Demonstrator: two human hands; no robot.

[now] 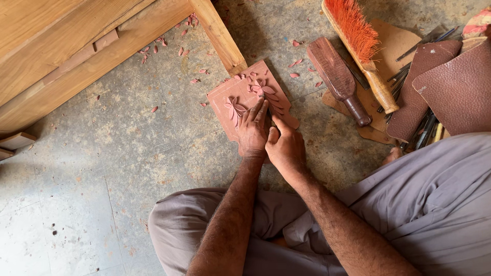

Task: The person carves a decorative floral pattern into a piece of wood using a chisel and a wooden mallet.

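Observation:
A reddish wooden panel carved with leaf and flower shapes lies on the concrete floor in front of my crossed legs. My left hand rests flat on it, fingers spread over the carving, pressing it down. My right hand sits just to the right, touching the left hand, its fingers curled near the panel's lower right edge; a thin tool may be in its grip but I cannot make it out.
Reddish wood chips are scattered over the floor. A wooden mallet, an orange-bristled brush, brown leather pieces and several slim chisels lie at the right. A light wooden frame stands at the upper left.

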